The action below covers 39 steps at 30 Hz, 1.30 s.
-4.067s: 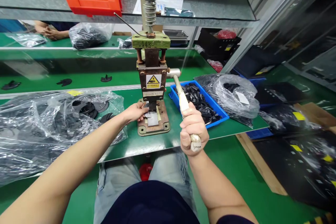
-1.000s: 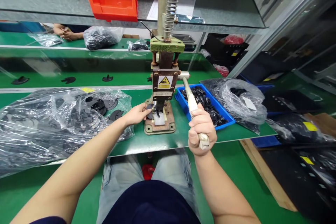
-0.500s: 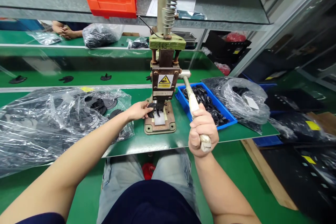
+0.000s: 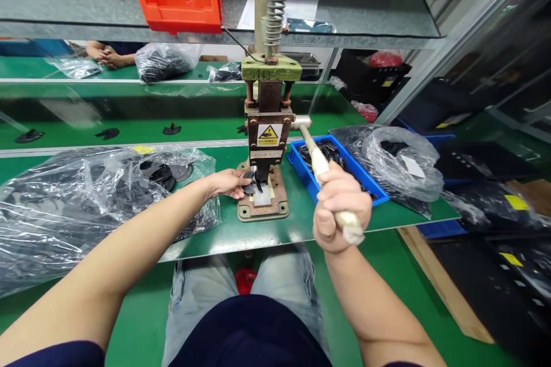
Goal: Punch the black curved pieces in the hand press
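A hand-operated press (image 4: 270,126) with a warning label stands on the green table in front of me. My left hand (image 4: 230,183) pinches a curved black plastic part (image 4: 249,183) at the press base, right beside the ram. Part of that piece is hidden by my fingers and the ram. My right hand (image 4: 342,206) is wrapped round the tape-covered press lever (image 4: 316,155), near its lower end. Behind that hand is a blue tray (image 4: 307,175) full of small black parts.
On the left, a clear plastic bag (image 4: 77,200) holds many black disc-like parts. Another plastic bag (image 4: 400,166) lies at the right. Several black pieces (image 4: 107,133) rest on the strip behind. A red bin (image 4: 185,11) sits overhead; a person's clasped hands (image 4: 109,58) show across the bench.
My right hand and the lever's end have moved a little to the right and slightly upward. My left hand stays at the press base with the black part, its fingers shifted slightly.
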{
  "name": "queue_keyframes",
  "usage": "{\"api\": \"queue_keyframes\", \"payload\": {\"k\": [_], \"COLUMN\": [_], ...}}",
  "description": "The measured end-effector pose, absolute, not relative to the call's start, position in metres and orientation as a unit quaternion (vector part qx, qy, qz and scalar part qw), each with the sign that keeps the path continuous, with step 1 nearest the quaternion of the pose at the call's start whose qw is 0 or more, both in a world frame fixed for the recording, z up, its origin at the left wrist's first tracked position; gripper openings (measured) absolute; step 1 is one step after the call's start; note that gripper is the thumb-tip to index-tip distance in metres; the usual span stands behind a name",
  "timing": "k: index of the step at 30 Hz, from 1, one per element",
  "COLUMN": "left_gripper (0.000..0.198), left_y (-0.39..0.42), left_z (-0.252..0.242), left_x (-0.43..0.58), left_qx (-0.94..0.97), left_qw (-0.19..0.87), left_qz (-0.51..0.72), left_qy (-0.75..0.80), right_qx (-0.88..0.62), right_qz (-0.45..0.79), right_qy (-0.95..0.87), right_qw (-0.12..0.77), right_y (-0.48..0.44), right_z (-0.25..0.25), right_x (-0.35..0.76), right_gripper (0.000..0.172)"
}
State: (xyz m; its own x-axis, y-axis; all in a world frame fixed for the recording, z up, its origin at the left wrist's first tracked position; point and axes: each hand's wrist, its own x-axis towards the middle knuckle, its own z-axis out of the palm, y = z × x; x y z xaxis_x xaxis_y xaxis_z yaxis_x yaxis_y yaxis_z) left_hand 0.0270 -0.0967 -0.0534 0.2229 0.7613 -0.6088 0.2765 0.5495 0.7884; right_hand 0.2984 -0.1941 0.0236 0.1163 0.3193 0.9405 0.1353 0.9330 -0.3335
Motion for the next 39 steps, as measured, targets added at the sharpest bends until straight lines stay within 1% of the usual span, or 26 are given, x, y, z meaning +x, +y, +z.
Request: {"api": "queue_keyframes", "payload": {"k": [1, 4, 5, 7, 8, 10, 12, 13, 14, 15, 18, 20, 22, 24, 25, 27, 29, 31, 34, 39], "left_gripper": [0.031, 0.038, 0.04, 0.045, 0.048, 0.053, 0.055, 0.056, 0.056, 0.055, 0.054, 0.054, 0.052, 0.048, 0.045, 0.04, 0.036, 0.038, 0.047, 0.058], "left_y": [-0.098, -0.105, -0.11, -0.121, -0.128, -0.145, -0.163, -0.173, -0.181, -0.19, -0.209, -0.218, -0.224, -0.229, -0.232, -0.236, -0.24, -0.242, -0.239, -0.228], "left_z": [-0.053, -0.052, -0.051, -0.046, -0.043, -0.035, -0.026, -0.022, -0.018, -0.014, -0.008, -0.008, -0.009, -0.009, -0.008, -0.005, -0.001, 0.001, -0.005, -0.028], "left_x": [0.028, 0.032, 0.033, 0.03, 0.027, 0.019, 0.01, 0.007, 0.006, 0.006, 0.014, 0.02, 0.024, 0.025, 0.024, 0.024, 0.026, 0.031, 0.039, 0.043], "left_qx": [0.434, 0.442, 0.448, 0.465, 0.474, 0.493, 0.51, 0.519, 0.527, 0.534, 0.551, 0.562, 0.571, 0.586, 0.599, 0.636, 0.683, 0.723, 0.72, 0.642], "left_qw": [0.649, 0.641, 0.635, 0.618, 0.61, 0.599, 0.597, 0.596, 0.594, 0.591, 0.585, 0.582, 0.578, 0.553, 0.522, 0.427, 0.335, 0.296, 0.319, 0.48], "left_qz": [0.191, 0.22, 0.239, 0.279, 0.296, 0.314, 0.324, 0.327, 0.33, 0.33, 0.314, 0.305, 0.3, 0.307, 0.317, 0.335, 0.326, 0.295, 0.269, 0.288], "left_qy": [0.595, 0.588, 0.582, 0.569, 0.562, 0.547, 0.528, 0.518, 0.511, 0.506, 0.505, 0.503, 0.5, 0.506, 0.518, 0.549, 0.561, 0.551, 0.554, 0.525], "right_qx": [-0.164, -0.162, -0.159, -0.165, -0.181, -0.242, -0.3, -0.313, -0.326, -0.322, -0.308, -0.31, -0.317, -0.319, -0.318, -0.313, -0.309, -0.306, -0.305, -0.299], "right_qz": [0.067, 0.074, 0.076, 0.077, 0.075, 0.071, 0.084, 0.104, 0.155, 0.183, 0.231, 0.245, 0.25, 0.244, 0.238, 0.225, 0.21, 0.197, 0.185, 0.183], "right_qy": [-0.661, -0.671, -0.679, -0.68, -0.67, -0.632, -0.61, -0.623, -0.669, -0.697, -0.745, -0.755, -0.76, -0.767, -0.771, -0.781, -0.791, -0.8, -0.809, -0.814], "right_qw": [0.729, 0.719, 0.713, 0.711, 0.716, 0.733, 0.728, 0.709, 0.65, 0.614, 0.544, 0.523, 0.51, 0.501, 0.498, 0.491, 0.485, 0.477, 0.468, 0.464], "right_y": [-0.188, -0.164, -0.155, -0.143, -0.141, -0.143, -0.153, -0.16, -0.168, -0.177, -0.199, -0.208, -0.213, -0.216, -0.216, -0.217, -0.218, -0.219, -0.221, -0.227], "right_z": [0.04, 0.092, 0.106, 0.116, 0.111, 0.08, 0.032, 0.006, -0.018, -0.038, -0.071, -0.076, -0.073, -0.07, -0.069, -0.068, -0.068, -0.069, -0.069, -0.069], "right_x": [0.297, 0.296, 0.297, 0.3, 0.301, 0.303, 0.3, 0.297, 0.292, 0.285, 0.264, 0.254, 0.25, 0.25, 0.252, 0.255, 0.257, 0.257, 0.258, 0.262], "right_gripper": [0.017, 0.046, 0.052, 0.058, 0.058, 0.056, 0.049, 0.039, 0.031, 0.027, 0.027, 0.024, 0.016, 0.008, 0.007, 0.006, 0.008, 0.008, 0.009, 0.009]}}
